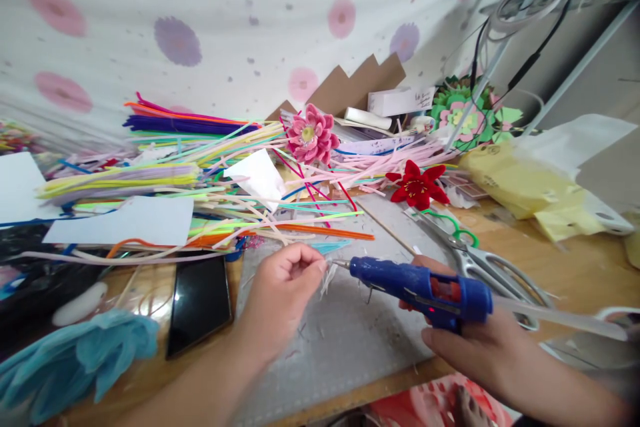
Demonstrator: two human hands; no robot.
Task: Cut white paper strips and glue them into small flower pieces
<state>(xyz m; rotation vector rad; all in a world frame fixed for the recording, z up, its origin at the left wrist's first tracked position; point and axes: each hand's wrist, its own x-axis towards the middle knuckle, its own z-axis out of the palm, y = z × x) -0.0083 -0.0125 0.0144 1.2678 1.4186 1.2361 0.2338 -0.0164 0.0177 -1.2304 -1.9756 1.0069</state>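
Note:
My right hand (465, 340) is wrapped round the handle of a blue hot glue gun (400, 280), which points left. A long translucent glue stick (555, 317) sticks out of its back end, and a small red light glows on its side. Pinched in the fingertips of my left hand (287, 287) are thin white strands (329, 278), whose kind I cannot make out. The gun's metal nozzle (341, 263) is right at these fingertips. Both hands are above a grey cutting mat (370, 340) with scraps on it.
Bundles of colourful pipe cleaners (125, 180) cover the back left. Behind the mat are a pink flower (311, 135) and a red flower (417, 185). Large scissors (480, 267) lie at right, beside yellow plastic packaging (520, 177). A black phone (200, 303) and blue flower (85, 353) lie left.

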